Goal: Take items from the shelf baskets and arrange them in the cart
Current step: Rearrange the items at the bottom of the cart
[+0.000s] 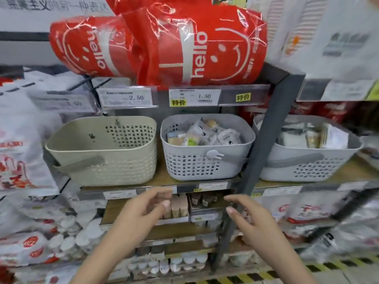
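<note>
Three plastic baskets stand on a wooden shelf at chest height. The beige basket on the left looks to hold nothing. The grey middle basket is full of small wrapped packets. The grey right basket holds more white packets. My left hand and my right hand hover side by side below the shelf edge, under the middle basket, fingers loosely bent and holding nothing. No cart is in view.
Big red "hello" bags sit on the shelf above. A dark grey upright post crosses in front between the middle and right baskets. White packages hang at left; small bottles and cups fill the lower shelves.
</note>
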Tool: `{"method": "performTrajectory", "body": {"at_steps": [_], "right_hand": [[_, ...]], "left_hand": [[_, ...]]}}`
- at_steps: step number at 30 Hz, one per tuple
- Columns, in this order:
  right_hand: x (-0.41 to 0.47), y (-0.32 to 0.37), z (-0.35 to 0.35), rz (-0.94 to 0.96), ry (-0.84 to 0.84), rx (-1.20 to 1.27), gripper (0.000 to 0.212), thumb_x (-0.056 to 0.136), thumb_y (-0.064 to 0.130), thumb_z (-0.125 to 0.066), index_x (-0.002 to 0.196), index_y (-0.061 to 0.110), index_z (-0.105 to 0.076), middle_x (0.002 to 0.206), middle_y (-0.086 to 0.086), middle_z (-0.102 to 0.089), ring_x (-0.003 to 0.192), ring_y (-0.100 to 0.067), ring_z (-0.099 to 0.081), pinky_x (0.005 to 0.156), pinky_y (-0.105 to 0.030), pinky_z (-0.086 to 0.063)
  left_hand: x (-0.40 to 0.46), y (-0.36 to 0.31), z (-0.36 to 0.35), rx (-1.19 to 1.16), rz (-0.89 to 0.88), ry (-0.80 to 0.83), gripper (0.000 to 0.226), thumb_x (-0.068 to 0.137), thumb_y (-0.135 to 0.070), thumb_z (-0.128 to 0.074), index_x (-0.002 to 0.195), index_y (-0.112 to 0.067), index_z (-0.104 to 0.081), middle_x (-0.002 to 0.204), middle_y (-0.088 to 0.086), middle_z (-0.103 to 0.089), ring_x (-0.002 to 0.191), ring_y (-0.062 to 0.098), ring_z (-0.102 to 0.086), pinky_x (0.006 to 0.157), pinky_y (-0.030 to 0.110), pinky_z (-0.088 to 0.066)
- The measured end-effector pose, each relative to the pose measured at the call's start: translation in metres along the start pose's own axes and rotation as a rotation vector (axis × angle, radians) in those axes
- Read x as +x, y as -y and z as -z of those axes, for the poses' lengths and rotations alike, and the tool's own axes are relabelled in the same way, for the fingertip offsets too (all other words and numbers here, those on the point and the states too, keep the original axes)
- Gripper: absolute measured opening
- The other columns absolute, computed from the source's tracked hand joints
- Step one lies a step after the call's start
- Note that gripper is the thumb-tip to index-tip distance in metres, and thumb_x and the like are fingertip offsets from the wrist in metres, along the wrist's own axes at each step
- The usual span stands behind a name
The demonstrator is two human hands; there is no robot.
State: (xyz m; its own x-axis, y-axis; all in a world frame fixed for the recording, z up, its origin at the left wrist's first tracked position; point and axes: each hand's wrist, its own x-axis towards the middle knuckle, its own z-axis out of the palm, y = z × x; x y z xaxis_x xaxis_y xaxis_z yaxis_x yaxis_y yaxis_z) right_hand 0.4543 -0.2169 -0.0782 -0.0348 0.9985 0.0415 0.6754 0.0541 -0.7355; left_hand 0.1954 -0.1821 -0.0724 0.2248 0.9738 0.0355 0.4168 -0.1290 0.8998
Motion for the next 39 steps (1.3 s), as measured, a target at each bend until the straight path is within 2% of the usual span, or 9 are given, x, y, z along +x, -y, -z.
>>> {"method": "performTrajectory", "body": {"at_steps": [5, 9, 12, 16, 22, 28, 32, 35, 39], "right_hand": [[0.046, 0.018, 0.026, 0.117, -0.141, -0.004, 0.023, 0.094, 0.035, -0.053, 0.104, 0.054, -0.045, 0.112, 0.036, -0.05, 0.11, 0.02, -0.042, 0.083, 0.003, -0.033], [0.086, 0.025, 0.038, 0.183, -0.232, -0.058, 0.028, 0.094, 0.033, -0.053, 0.122, 0.039, -0.052, 0.117, 0.03, -0.051, 0.107, 0.016, -0.043, 0.084, 0.001, -0.032], [0.119, 0.027, 0.041, 0.188, -0.291, -0.139, 0.036, 0.095, 0.028, -0.055, 0.13, 0.024, -0.052, 0.126, 0.012, -0.052, 0.112, 0.001, -0.045, 0.084, -0.011, -0.033], [0.165, 0.025, 0.041, 0.106, -0.278, -0.335, 0.045, 0.094, 0.024, -0.053, 0.137, 0.015, -0.042, 0.133, -0.008, -0.048, 0.114, -0.026, -0.052, 0.084, -0.03, -0.042], [0.205, 0.017, 0.039, -0.194, -0.236, -0.468, 0.056, 0.092, 0.035, -0.052, 0.14, 0.012, -0.033, 0.135, -0.014, -0.046, 0.115, -0.033, -0.051, 0.076, -0.034, -0.041], [0.214, 0.014, 0.035, -0.318, -0.238, -0.547, 0.062, 0.091, 0.046, -0.05, 0.139, 0.011, -0.032, 0.132, -0.01, -0.051, 0.114, -0.029, -0.055, 0.072, -0.03, -0.036], [0.215, 0.017, 0.033, -0.367, -0.26, -0.518, 0.063, 0.084, 0.045, -0.062, 0.135, 0.014, -0.041, 0.137, -0.009, -0.044, 0.121, -0.028, -0.049, 0.081, -0.031, -0.039], [0.217, 0.018, 0.032, -0.383, -0.304, -0.475, 0.059, 0.081, 0.041, -0.068, 0.13, 0.016, -0.048, 0.136, -0.009, -0.043, 0.123, -0.03, -0.047, 0.092, -0.034, -0.042], [0.216, 0.018, 0.032, -0.361, -0.335, -0.432, 0.057, 0.079, 0.03, -0.068, 0.131, 0.02, -0.047, 0.133, -0.01, -0.045, 0.119, -0.031, -0.049, 0.088, -0.034, -0.044]], "left_hand": [[0.073, -0.039, 0.009, -0.019, -0.17, 0.024, 0.021, 0.092, -0.018, -0.058, 0.104, -0.036, -0.063, 0.102, -0.02, -0.069, 0.097, -0.004, -0.062, 0.079, 0.008, -0.045], [0.134, -0.063, 0.004, 0.017, -0.288, 0.021, 0.021, 0.092, -0.017, -0.058, 0.104, -0.033, -0.064, 0.102, -0.014, -0.069, 0.097, 0.003, -0.062, 0.085, 0.023, -0.049], [0.181, -0.069, -0.009, 0.198, -0.378, 0.051, 0.021, 0.092, -0.014, -0.058, 0.11, -0.024, -0.063, 0.107, -0.011, -0.067, 0.1, 0.003, -0.061, 0.089, 0.02, -0.047], [0.234, -0.065, -0.033, 0.723, -0.496, 0.05, 0.039, 0.09, -0.021, -0.058, 0.128, -0.019, -0.055, 0.133, 0.001, -0.054, 0.123, 0.02, -0.047, 0.097, 0.027, -0.04], [0.266, -0.054, -0.042, 1.068, -0.5, 0.164, 0.068, 0.08, -0.041, -0.064, 0.142, -0.027, -0.04, 0.148, 0.0, -0.04, 0.134, 0.022, -0.034, 0.106, 0.034, -0.031], [0.27, -0.049, -0.042, 1.016, -0.488, 0.058, 0.06, 0.081, -0.038, -0.065, 0.137, -0.029, -0.047, 0.144, 0.0, -0.045, 0.132, 0.022, -0.04, 0.1, 0.034, -0.042], [0.265, -0.048, -0.038, 0.779, -0.338, -0.059, 0.059, 0.083, -0.046, -0.064, 0.135, -0.025, -0.048, 0.141, 0.004, -0.049, 0.128, 0.026, -0.045, 0.093, 0.032, -0.04], [0.259, -0.047, -0.031, 0.629, -0.317, -0.128, 0.048, 0.081, -0.039, -0.069, 0.123, -0.021, -0.057, 0.13, 0.004, -0.057, 0.119, 0.026, -0.051, 0.088, 0.031, -0.041], [0.241, -0.045, -0.021, 0.506, -0.377, -0.196, 0.061, 0.075, -0.036, -0.077, 0.128, -0.02, -0.052, 0.128, 0.001, -0.06, 0.118, 0.024, -0.054, 0.087, 0.028, -0.041]]}}
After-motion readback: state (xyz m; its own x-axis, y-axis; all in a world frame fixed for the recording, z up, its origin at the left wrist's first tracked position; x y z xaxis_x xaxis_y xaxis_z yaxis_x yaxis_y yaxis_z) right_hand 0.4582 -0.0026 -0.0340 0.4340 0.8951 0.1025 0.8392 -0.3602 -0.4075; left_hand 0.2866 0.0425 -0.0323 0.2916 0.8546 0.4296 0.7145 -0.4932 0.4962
